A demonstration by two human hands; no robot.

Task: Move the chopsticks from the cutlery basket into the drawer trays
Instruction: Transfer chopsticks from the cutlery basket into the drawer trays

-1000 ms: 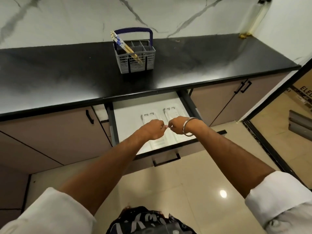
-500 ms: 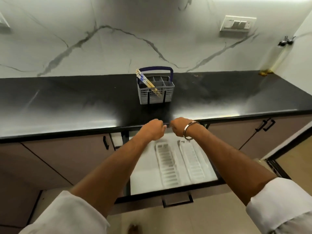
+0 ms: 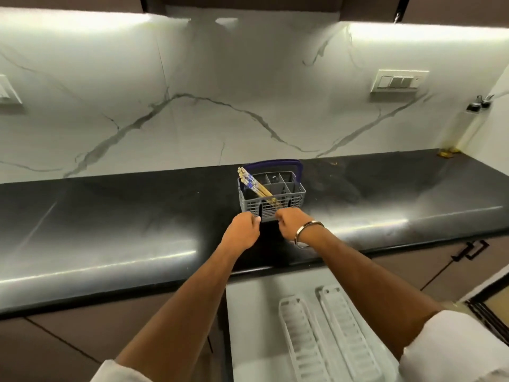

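Just chopsticks (image 3: 254,186) beyond both fingers (image 3: 281,215)

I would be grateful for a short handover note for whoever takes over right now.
Left hand: fingers curled, holding nothing, just short of the cutlery basket.
Right hand: the same, beside it.
Chopsticks: all in the basket's front left compartment, leaning left.
Drawer: open below the counter, its two trays bare.
Done: drawer opened.
Left: move every chopstick into the trays.
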